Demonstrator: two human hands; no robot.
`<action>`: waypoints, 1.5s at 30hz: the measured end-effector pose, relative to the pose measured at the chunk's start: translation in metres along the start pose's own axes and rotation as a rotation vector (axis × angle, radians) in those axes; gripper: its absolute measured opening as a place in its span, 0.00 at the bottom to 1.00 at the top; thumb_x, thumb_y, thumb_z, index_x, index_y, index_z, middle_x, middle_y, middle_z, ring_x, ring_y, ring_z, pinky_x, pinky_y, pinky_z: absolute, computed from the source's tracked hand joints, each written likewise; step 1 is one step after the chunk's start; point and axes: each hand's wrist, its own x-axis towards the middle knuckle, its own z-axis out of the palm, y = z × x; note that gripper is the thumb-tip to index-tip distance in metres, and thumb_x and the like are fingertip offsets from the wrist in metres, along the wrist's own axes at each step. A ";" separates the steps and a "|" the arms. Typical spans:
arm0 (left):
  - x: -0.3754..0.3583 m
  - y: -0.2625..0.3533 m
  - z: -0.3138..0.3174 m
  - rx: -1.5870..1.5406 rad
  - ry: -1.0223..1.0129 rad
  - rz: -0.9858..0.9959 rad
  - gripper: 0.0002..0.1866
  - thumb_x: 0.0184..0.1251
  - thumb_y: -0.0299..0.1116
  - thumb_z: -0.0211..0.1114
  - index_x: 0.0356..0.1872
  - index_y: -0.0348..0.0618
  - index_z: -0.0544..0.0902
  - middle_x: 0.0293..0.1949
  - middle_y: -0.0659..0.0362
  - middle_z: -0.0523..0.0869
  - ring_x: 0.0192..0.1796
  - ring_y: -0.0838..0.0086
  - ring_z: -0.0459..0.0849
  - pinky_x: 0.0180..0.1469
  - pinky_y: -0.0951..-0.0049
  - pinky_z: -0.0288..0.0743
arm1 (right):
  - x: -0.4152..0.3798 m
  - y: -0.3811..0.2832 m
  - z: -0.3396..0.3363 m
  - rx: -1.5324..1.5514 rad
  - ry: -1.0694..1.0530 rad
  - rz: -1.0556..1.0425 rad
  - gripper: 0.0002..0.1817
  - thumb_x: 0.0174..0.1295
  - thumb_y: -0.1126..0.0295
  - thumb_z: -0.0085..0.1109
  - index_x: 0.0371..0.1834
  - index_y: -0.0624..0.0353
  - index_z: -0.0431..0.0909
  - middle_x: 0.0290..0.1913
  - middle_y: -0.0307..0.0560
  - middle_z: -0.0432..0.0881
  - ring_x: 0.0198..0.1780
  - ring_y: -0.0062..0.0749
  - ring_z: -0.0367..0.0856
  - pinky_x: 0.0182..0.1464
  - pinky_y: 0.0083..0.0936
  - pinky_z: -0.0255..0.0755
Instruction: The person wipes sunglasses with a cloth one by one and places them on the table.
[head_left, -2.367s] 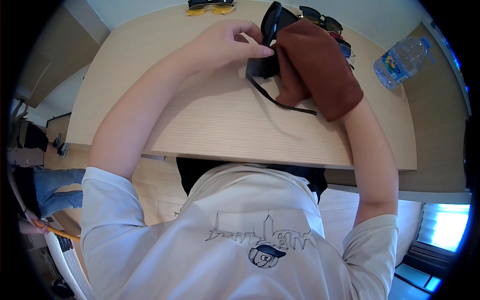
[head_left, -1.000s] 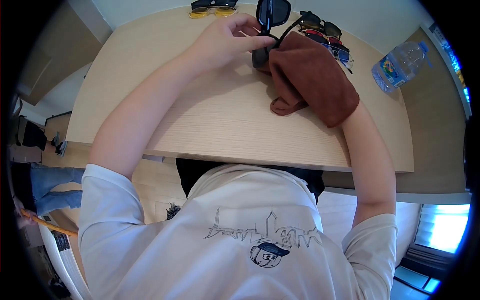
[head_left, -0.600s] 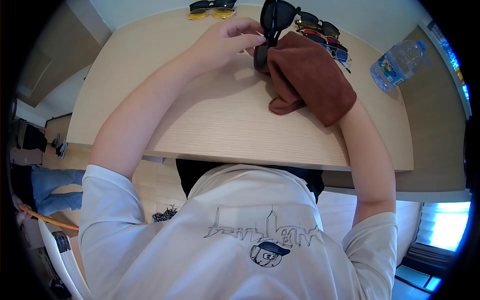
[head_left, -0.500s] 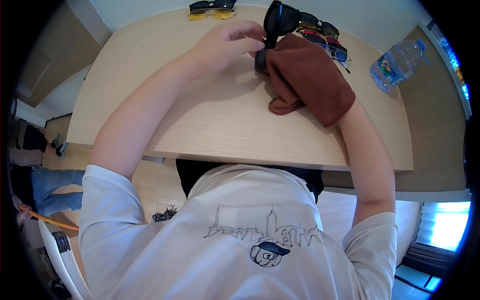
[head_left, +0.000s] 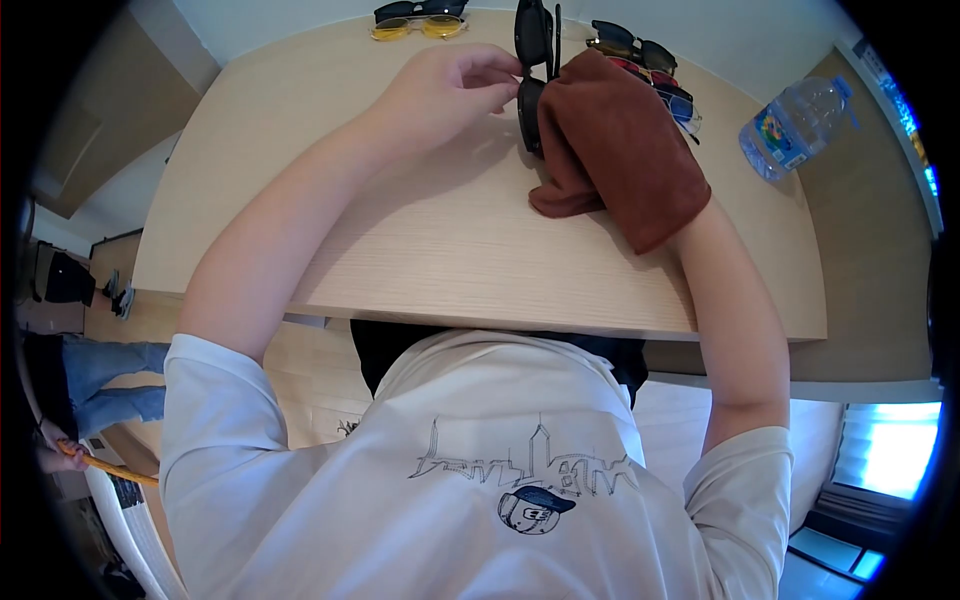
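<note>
My left hand [head_left: 450, 95] pinches a pair of black sunglasses [head_left: 531, 60] by the frame, holding them edge-on above the far side of the table. A brown cloth [head_left: 620, 150] covers my right hand completely, and the cloth presses against the lower lens of the sunglasses. The right hand itself is hidden under the cloth; only its forearm shows below.
The light wooden table [head_left: 420, 240] carries yellow-lensed glasses [head_left: 420, 22] at the far edge and several more sunglasses [head_left: 650, 65] behind the cloth. A plastic water bottle [head_left: 795, 125] lies at the right. Another person's hand with an orange stick [head_left: 75, 458] shows at lower left.
The sunglasses have been folded and turned from facing me to edge-on. The cloth-covered right hand has stayed against them, shifting slightly left.
</note>
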 end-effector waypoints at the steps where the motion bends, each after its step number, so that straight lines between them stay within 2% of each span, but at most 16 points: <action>1: -0.001 0.002 0.000 0.000 -0.001 0.000 0.16 0.80 0.31 0.67 0.63 0.36 0.85 0.52 0.59 0.92 0.52 0.77 0.87 0.59 0.71 0.83 | 0.001 -0.001 -0.001 -0.020 -0.031 0.019 0.14 0.41 0.65 0.81 0.27 0.58 0.86 0.38 0.48 0.86 0.46 0.46 0.85 0.51 0.38 0.83; 7: -0.010 0.018 -0.004 0.432 0.014 0.103 0.12 0.77 0.31 0.70 0.57 0.44 0.88 0.44 0.61 0.92 0.49 0.77 0.89 0.51 0.68 0.82 | 0.002 0.002 -0.003 -0.092 -0.179 0.041 0.19 0.41 0.61 0.82 0.30 0.64 0.88 0.40 0.57 0.85 0.47 0.49 0.86 0.52 0.37 0.83; 9: -0.010 0.014 -0.008 0.657 0.059 0.382 0.11 0.72 0.32 0.74 0.52 0.47 0.89 0.41 0.60 0.90 0.45 0.70 0.89 0.49 0.64 0.82 | 0.001 0.003 -0.001 -0.114 -0.222 0.068 0.20 0.41 0.60 0.82 0.30 0.66 0.88 0.42 0.59 0.85 0.47 0.49 0.86 0.52 0.37 0.83; 10: -0.009 0.014 -0.010 0.657 0.059 0.382 0.11 0.72 0.32 0.74 0.52 0.47 0.89 0.41 0.60 0.90 0.45 0.70 0.89 0.49 0.64 0.82 | -0.001 0.004 -0.001 -0.076 -0.196 0.059 0.21 0.41 0.60 0.82 0.29 0.67 0.87 0.42 0.60 0.85 0.47 0.51 0.86 0.53 0.38 0.83; 12: -0.007 0.016 -0.015 0.878 0.110 0.675 0.13 0.65 0.31 0.78 0.49 0.48 0.88 0.47 0.59 0.89 0.49 0.64 0.88 0.52 0.62 0.82 | -0.002 0.004 -0.003 -0.040 -0.170 0.049 0.21 0.41 0.60 0.82 0.29 0.68 0.87 0.43 0.62 0.84 0.48 0.52 0.86 0.53 0.38 0.83; 18: -0.007 0.020 -0.004 0.883 0.180 0.878 0.31 0.51 0.27 0.82 0.61 0.54 0.85 0.63 0.64 0.85 0.65 0.61 0.82 0.68 0.58 0.75 | -0.006 -0.003 -0.012 0.179 -0.139 -0.002 0.22 0.35 0.69 0.83 0.30 0.67 0.80 0.40 0.59 0.82 0.43 0.58 0.82 0.51 0.39 0.79; 24: -0.012 0.020 0.003 0.837 0.142 0.798 0.37 0.46 0.25 0.84 0.63 0.56 0.84 0.62 0.62 0.86 0.65 0.61 0.81 0.70 0.58 0.73 | -0.007 -0.008 -0.016 0.437 -0.206 0.222 0.23 0.35 0.71 0.79 0.35 0.68 0.81 0.44 0.59 0.81 0.45 0.59 0.77 0.52 0.35 0.78; 27: -0.013 0.018 -0.002 0.812 0.123 0.770 0.36 0.47 0.27 0.83 0.63 0.55 0.84 0.59 0.62 0.86 0.64 0.61 0.82 0.70 0.58 0.72 | -0.012 -0.003 -0.010 0.472 -0.004 0.097 0.24 0.32 0.72 0.80 0.33 0.68 0.78 0.43 0.58 0.81 0.42 0.55 0.77 0.51 0.32 0.77; 30: -0.011 0.014 -0.007 0.802 0.100 0.723 0.32 0.50 0.31 0.84 0.60 0.54 0.85 0.55 0.62 0.87 0.63 0.62 0.83 0.68 0.59 0.72 | -0.012 -0.006 -0.011 0.604 -0.031 0.285 0.24 0.32 0.73 0.80 0.31 0.68 0.75 0.39 0.54 0.82 0.40 0.47 0.79 0.49 0.31 0.77; 32: -0.011 0.014 -0.009 0.814 0.117 0.729 0.29 0.51 0.34 0.84 0.58 0.54 0.86 0.54 0.63 0.87 0.62 0.62 0.83 0.68 0.59 0.71 | -0.016 0.000 -0.012 0.447 -0.062 0.388 0.16 0.60 0.74 0.68 0.50 0.65 0.77 0.44 0.49 0.82 0.48 0.32 0.78 0.58 0.25 0.74; 36: -0.012 0.020 -0.011 0.808 0.142 0.729 0.24 0.53 0.39 0.85 0.52 0.52 0.88 0.51 0.63 0.88 0.62 0.63 0.83 0.67 0.59 0.71 | -0.014 0.008 -0.016 0.440 -0.133 0.561 0.16 0.55 0.76 0.71 0.46 0.66 0.80 0.40 0.50 0.83 0.43 0.31 0.79 0.53 0.25 0.77; 37: -0.012 0.023 -0.011 0.808 0.142 0.730 0.24 0.53 0.39 0.85 0.52 0.52 0.88 0.51 0.63 0.88 0.62 0.63 0.83 0.67 0.59 0.71 | -0.015 0.011 -0.011 0.779 0.022 0.714 0.08 0.59 0.73 0.67 0.37 0.65 0.79 0.34 0.53 0.85 0.37 0.35 0.81 0.47 0.28 0.79; 38: -0.012 0.027 -0.012 0.838 0.149 0.740 0.24 0.53 0.40 0.85 0.52 0.52 0.88 0.51 0.63 0.88 0.62 0.63 0.83 0.67 0.59 0.71 | -0.015 0.015 -0.007 1.118 0.187 0.857 0.09 0.63 0.71 0.62 0.28 0.64 0.78 0.27 0.55 0.86 0.31 0.39 0.84 0.41 0.31 0.81; 39: -0.012 0.029 -0.012 0.869 0.156 0.750 0.24 0.53 0.40 0.85 0.52 0.52 0.88 0.50 0.63 0.89 0.61 0.63 0.83 0.67 0.59 0.71 | -0.016 0.022 -0.002 1.118 0.188 0.857 0.09 0.63 0.71 0.62 0.28 0.64 0.78 0.27 0.55 0.86 0.31 0.39 0.84 0.41 0.31 0.81; 41: -0.012 0.028 -0.013 0.879 0.164 0.745 0.23 0.54 0.40 0.84 0.52 0.51 0.88 0.50 0.62 0.88 0.60 0.63 0.84 0.67 0.59 0.71 | -0.017 0.036 0.008 1.064 0.152 0.892 0.17 0.72 0.66 0.48 0.31 0.66 0.80 0.27 0.58 0.88 0.32 0.41 0.87 0.40 0.32 0.82; 45: -0.010 0.025 -0.018 0.886 0.176 0.731 0.22 0.55 0.39 0.84 0.50 0.50 0.88 0.48 0.63 0.88 0.56 0.64 0.84 0.63 0.60 0.73 | -0.016 0.039 0.012 1.346 0.341 0.965 0.19 0.74 0.67 0.45 0.34 0.69 0.83 0.27 0.57 0.88 0.32 0.40 0.87 0.41 0.31 0.82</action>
